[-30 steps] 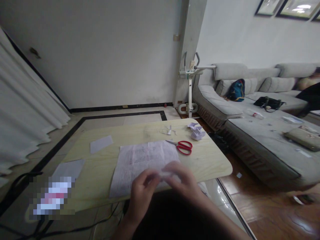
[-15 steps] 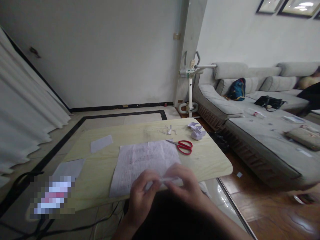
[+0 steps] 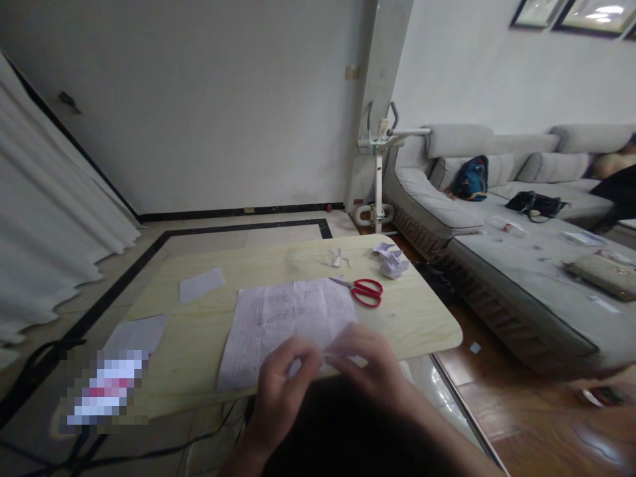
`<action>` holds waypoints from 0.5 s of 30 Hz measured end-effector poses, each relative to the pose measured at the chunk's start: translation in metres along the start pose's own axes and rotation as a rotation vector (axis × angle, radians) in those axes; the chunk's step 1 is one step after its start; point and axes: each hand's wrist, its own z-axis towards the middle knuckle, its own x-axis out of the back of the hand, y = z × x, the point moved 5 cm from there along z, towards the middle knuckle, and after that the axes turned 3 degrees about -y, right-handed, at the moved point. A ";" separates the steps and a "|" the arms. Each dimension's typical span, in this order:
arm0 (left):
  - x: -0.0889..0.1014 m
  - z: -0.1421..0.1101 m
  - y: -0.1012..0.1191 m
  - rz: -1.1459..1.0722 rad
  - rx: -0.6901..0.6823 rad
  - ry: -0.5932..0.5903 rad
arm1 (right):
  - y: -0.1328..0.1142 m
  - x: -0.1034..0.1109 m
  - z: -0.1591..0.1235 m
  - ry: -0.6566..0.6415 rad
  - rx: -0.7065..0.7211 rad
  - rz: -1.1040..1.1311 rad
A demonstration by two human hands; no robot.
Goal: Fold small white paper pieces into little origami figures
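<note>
Near the front edge of the table, my left hand [image 3: 288,377] and my right hand [image 3: 370,364] meet with fingertips pinched together. Between them a small piece of white paper [image 3: 326,358] shows as a narrow sliver, mostly hidden by blurred fingers. Under and beyond my hands lies a large creased sheet with writing [image 3: 293,311], flat on the wooden table. Red-handled scissors [image 3: 366,292] rest at that sheet's right upper corner, blades pointing left. Thin paper scraps [image 3: 339,259] are scattered behind the scissors. Folded paper pieces [image 3: 392,260] sit at the far right corner.
Two plain paper pieces [image 3: 202,285] lie on the table's [image 3: 412,318] left side, near a pixelated object [image 3: 106,387]. Cables [image 3: 163,454] run below the left front edge. A grey sofa [image 3: 521,291] with bags stands right; a person is partly visible there.
My hands stay nearly in place, with small finger movements at the paper. Less of the paper shows between the fingertips now. The things on the table have not moved.
</note>
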 end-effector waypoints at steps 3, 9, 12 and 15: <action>-0.003 -0.001 -0.004 -0.020 0.046 0.019 | 0.002 -0.002 0.001 0.025 -0.044 0.023; -0.005 0.001 -0.006 0.136 -0.069 0.013 | 0.011 -0.003 0.000 0.037 -0.249 0.079; -0.010 0.003 -0.011 0.178 0.015 -0.089 | 0.012 -0.002 -0.001 0.066 -0.283 0.098; -0.011 0.003 -0.009 0.235 -0.010 -0.133 | 0.017 -0.005 -0.002 0.062 -0.374 0.224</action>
